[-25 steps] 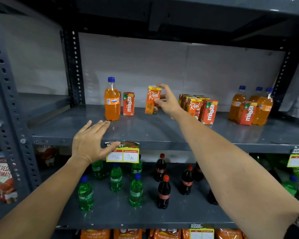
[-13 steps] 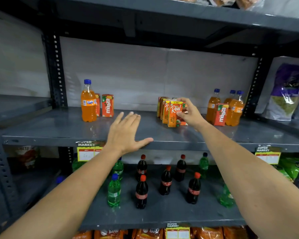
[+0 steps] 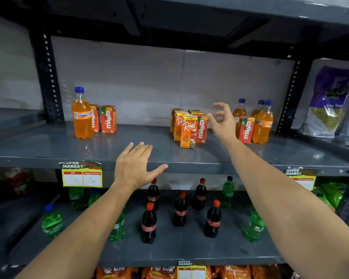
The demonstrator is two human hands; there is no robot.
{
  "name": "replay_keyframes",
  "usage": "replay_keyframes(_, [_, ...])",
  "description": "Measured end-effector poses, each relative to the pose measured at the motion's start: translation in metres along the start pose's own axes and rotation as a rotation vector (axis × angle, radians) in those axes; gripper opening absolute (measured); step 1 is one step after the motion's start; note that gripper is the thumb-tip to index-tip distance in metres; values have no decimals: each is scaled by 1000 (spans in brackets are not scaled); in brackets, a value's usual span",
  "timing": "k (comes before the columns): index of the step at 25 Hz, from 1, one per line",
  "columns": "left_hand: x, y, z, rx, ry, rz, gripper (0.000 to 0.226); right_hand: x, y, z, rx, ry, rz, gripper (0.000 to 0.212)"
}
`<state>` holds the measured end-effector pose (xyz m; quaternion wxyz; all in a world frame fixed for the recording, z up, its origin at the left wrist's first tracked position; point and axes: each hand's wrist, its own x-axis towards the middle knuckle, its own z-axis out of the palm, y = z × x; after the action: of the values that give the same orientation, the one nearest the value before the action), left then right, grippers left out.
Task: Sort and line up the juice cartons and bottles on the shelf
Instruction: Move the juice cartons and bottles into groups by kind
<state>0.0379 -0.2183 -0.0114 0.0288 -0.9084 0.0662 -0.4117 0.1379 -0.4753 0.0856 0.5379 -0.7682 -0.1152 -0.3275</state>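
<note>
Right hand [image 3: 223, 122] is up over the middle shelf [image 3: 48, 146] with the fingers spread and curled, gripping nothing, and it sits just to the right of the cluster of Real apple juice cartons [image 3: 188, 130], close but not touching as far as I can tell. That cluster is bunched in a loose column running front to back, with a red Maaza carton [image 3: 201, 128] tucked in on its right side, so my guess is the Real ones are being gathered into one group and that Maaza doesn't belong there. Left hand [image 3: 136, 166] is flat and open, palm down on the front lip of the shelf, probably just bracing, holding nothing. Rest of the stock is scattered: a Fanta bottle [image 3: 81, 114] stands far left with two Maaza cartons [image 3: 108, 119] right beside it, well apart from either hand, and on the far right three orange bottles [image 3: 262, 125] stand with another Maaza carton [image 3: 246, 129] in front of them, just right of the right wrist. So Maaza is split across three spots and the bottles across two, and I'd say sorting is maybe halfway. Nearest thing for the right hand looks like either Maaza next to it.
</note>
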Motion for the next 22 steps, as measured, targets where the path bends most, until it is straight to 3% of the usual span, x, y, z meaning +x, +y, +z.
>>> replay_keyframes(3, [1, -1, 4, -4, 38, 1, 89, 14, 16, -2, -163, -153, 61, 49])
replay_keyframes(6, [2, -1, 7, -13, 89, 5, 85, 15, 22, 2, -170, -372, 95, 52])
replay_keyframes(11, [1, 1, 5, -10, 96, -12, 82, 20, 12, 1, -62, -402, 160, 40])
replay_keyframes(16, [-1, 2, -4, -29, -3, -40, 84, 7, 6, -29, 41, -468, 182, 34])
replay_keyframes(22, [0, -21, -21, -86, -7, 21, 89, -9, -28, -33, 102, -653, 132, 32])
